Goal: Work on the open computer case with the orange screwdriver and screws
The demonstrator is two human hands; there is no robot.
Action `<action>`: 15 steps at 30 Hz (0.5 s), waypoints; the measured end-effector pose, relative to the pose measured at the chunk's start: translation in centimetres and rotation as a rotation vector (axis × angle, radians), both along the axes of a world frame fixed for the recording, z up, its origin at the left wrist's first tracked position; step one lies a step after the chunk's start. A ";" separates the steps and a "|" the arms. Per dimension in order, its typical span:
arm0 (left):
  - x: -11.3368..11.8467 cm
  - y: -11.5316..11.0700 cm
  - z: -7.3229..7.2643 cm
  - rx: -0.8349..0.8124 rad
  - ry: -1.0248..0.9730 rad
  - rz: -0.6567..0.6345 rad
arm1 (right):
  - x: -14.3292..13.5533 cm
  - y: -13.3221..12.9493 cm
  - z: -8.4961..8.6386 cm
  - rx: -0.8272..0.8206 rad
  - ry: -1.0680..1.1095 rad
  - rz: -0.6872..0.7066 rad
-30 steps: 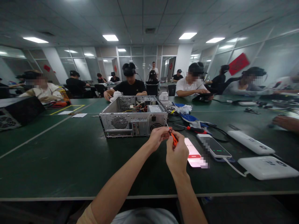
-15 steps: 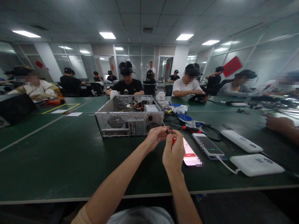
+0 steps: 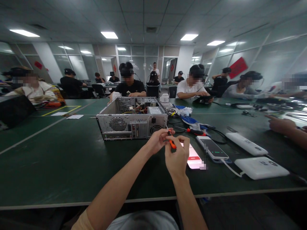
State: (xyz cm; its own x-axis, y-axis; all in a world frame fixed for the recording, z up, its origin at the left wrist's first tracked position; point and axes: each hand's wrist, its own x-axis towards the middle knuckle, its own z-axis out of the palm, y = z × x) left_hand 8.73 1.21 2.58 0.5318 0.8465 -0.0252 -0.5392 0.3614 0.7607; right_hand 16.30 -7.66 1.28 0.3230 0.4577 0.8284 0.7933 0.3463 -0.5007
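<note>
A computer case [image 3: 127, 126] lies on its side with its open top showing cables and a power supply. In front of its right rear corner I hold a small screwdriver [image 3: 172, 144] with an orange-red and black handle, its thin shaft slanting up toward the case edge. My left hand [image 3: 157, 140] pinches the screwdriver near the front of its handle. My right hand [image 3: 177, 155] has its fingertips closed around the rear of the same handle. Whether the tip touches the case I cannot tell.
Right of my hands lie a lit phone [image 3: 193, 158], another phone [image 3: 212, 148] with a cable, and white power banks [image 3: 261, 167]. Behind them are a red-black screwdriver [image 3: 196, 131] and blue-white gloves [image 3: 189, 119]. A co-worker's hand [image 3: 281, 125] rests at right.
My right fingers have loosened and shifted on the handle, so more of its orange end shows. The case has stayed in place.
</note>
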 end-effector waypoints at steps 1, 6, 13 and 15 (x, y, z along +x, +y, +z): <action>0.0 -0.1 0.0 -0.012 -0.014 -0.006 | 0.0 -0.1 0.1 -0.006 0.010 0.003; -0.1 -0.2 0.3 -0.038 -0.033 0.004 | -0.2 -0.6 0.4 -0.053 0.211 0.012; -0.1 0.0 0.2 0.030 0.037 0.019 | 0.1 -0.5 0.3 -0.030 0.242 0.044; -0.1 0.0 0.1 0.044 0.047 0.022 | 0.2 -0.5 0.4 0.032 0.201 0.022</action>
